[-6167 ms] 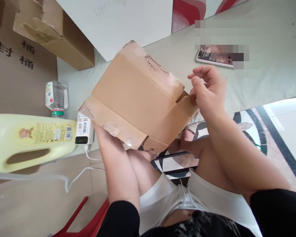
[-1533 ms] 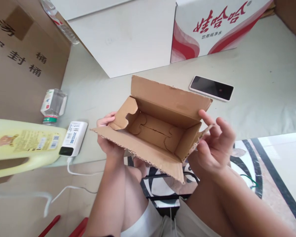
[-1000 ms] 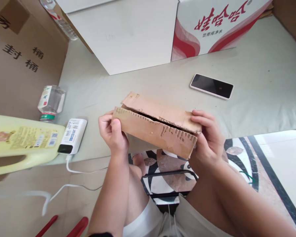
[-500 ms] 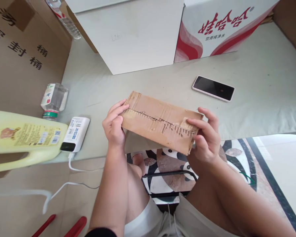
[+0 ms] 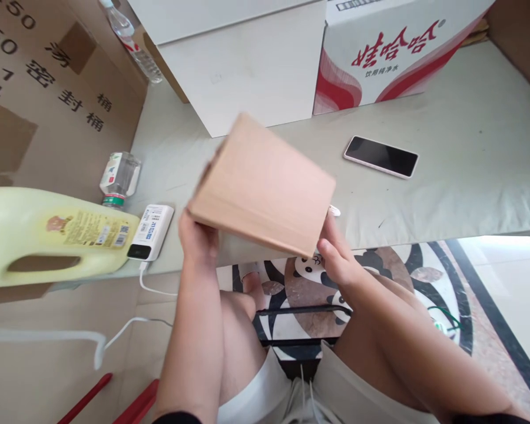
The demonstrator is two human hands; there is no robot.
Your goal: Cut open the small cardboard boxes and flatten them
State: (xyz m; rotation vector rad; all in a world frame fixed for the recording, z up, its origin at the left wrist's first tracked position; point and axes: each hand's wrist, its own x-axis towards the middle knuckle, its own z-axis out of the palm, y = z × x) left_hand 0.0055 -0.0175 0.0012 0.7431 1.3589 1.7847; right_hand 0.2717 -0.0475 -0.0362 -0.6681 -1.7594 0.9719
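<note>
Between my hands a brown cardboard box [image 5: 265,188] is held up, tilted, over the front edge of the cloth-covered table. A smooth, plain face of it is turned up towards me. My left hand [image 5: 198,237] grips its left lower corner, with most of the fingers hidden behind the box. On the other side my right hand [image 5: 337,250] holds the right lower corner; its fingers reach under and behind the cardboard. A small white thing [image 5: 334,210] shows at the box's right edge, too little of it visible to name.
A phone [image 5: 381,156] lies to the right on the table cloth [image 5: 459,188]. At the left are a yellow jug [image 5: 26,227], a power bank [image 5: 151,232] with a white cable, and a bottle lying down [image 5: 120,179]. Behind stand a white box [image 5: 247,76] and a red-and-white carton [image 5: 388,65].
The box has been turned over from its torn, taped seam side to a smooth face, with its far edge raised. Both hands have shifted to its lower corners. The view has moved slightly left.
</note>
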